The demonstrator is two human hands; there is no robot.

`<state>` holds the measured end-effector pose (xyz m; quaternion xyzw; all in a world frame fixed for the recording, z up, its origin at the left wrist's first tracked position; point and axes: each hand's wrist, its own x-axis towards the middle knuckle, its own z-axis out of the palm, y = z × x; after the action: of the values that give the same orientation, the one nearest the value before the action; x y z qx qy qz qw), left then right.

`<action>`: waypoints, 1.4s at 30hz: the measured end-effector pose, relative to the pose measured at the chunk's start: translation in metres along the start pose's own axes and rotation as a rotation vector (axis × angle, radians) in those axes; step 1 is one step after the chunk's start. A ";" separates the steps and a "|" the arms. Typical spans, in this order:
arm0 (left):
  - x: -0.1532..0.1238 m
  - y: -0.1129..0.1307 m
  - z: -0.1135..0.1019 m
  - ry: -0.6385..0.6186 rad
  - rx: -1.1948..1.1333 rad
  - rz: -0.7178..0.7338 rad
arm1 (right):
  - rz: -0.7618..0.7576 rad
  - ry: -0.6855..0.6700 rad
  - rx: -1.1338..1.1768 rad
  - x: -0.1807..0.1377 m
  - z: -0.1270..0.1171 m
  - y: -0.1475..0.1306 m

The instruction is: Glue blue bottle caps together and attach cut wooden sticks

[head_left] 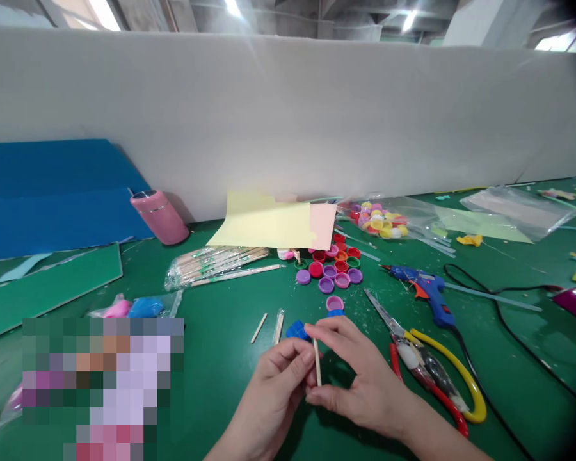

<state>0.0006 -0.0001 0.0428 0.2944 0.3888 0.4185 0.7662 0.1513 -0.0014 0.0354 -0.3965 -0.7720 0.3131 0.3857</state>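
A short wooden stick stands nearly upright between my two hands above the green table. My right hand spans it, with a fingertip at its top end and the thumb at its bottom. The closed thumb and fingers of my left hand pinch at the stick's middle from the left. Just beyond my fingers are blue bottle caps, partly covered by the hands. Another short stick lies to the left, beside a small clear wrapper with sticks. A purple cap sits farther back.
Scissors and pliers with red and yellow handles lie right of my hands. Beyond them is a blue glue gun with its cord. Loose coloured caps, bagged sticks, paper sheets and a pink flask stand farther back.
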 end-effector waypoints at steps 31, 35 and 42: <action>0.000 -0.003 -0.008 -0.072 0.015 0.006 | -0.026 -0.061 0.067 0.001 -0.001 -0.001; -0.001 0.000 -0.007 -0.059 0.025 0.015 | -0.023 -0.068 0.051 0.001 0.000 -0.001; 0.002 0.005 -0.010 -0.021 -0.012 0.067 | 0.018 0.095 -0.035 -0.004 -0.015 -0.008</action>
<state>-0.0091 0.0052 0.0404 0.3071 0.3681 0.4431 0.7575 0.1623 -0.0061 0.0474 -0.4245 -0.7545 0.2839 0.4122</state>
